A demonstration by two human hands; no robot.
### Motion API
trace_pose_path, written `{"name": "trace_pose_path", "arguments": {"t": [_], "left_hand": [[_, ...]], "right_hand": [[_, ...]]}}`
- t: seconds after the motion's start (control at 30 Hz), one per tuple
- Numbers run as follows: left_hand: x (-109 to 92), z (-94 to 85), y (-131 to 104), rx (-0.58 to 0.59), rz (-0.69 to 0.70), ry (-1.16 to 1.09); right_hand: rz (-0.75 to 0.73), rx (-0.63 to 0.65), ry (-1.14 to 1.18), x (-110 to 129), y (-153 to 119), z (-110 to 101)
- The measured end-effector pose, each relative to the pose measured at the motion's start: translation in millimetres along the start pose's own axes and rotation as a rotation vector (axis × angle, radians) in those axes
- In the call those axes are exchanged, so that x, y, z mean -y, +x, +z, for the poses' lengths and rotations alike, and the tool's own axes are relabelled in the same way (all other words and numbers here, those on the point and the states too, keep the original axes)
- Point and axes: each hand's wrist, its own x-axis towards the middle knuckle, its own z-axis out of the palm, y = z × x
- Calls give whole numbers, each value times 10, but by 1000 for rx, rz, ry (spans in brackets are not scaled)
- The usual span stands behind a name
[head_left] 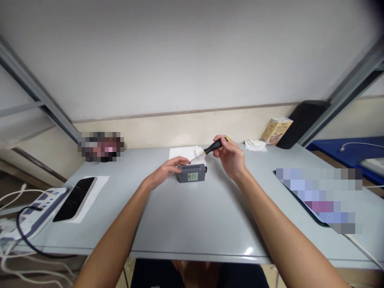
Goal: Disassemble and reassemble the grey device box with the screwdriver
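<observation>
A small dark grey box with a row of vent slots on top and a pale green label stands on the table, a black knob-like part at its right end. My left hand grips the box's left end, its fingertips beside the screwdriver's tip. In my right hand is a screwdriver with a black and yellow handle, held at a slant above the box. Its thin shaft points down left to the box's top left; the exact contact of the tip is hidden by my left fingers.
Behind the box lies white paper. A crumpled tissue, a yellow carton and a black cylinder-like object stand back right. To the left are a phone and a power strip with cables; a blurred-out tablet-like device lies right.
</observation>
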Motion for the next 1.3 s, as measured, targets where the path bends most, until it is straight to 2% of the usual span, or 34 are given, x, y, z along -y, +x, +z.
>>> {"name": "trace_pose_path", "arguments": {"t": [0.27, 0.4, 0.53, 0.6, 0.67, 0.73, 0.8, 0.87, 0.93, 1.3], "left_hand": [[-29, -32, -6, 16, 4, 22], [-54, -31, -33, 9, 21, 63], [-68, -82, -64, -24, 44, 40], [-33, -142, -47, -111, 68, 15], [40, -213, -10, -308, 90, 66], [139, -278, 23, -546, 69, 279], [238, -323, 36, -648, 66, 600], [314, -346, 28, -630, 64, 827], [356, -351, 13, -572, 46, 919], [316, -320, -16, -446, 75, 1018]], "right_hand": [[13, -52, -18, -49, 25, -14], [101, -151, -64, -144, 63, -44], [157, -170, -92, -249, 77, -68], [181, -167, -140, -303, 66, -61], [213, -121, -218, -361, 42, -38], [247, -49, -305, -421, 12, -5], [259, 8, -369, -475, -17, 28], [248, 43, -397, -513, -37, 52], [236, 61, -408, -531, -46, 62], [226, 44, -390, -528, -45, 65]]}}
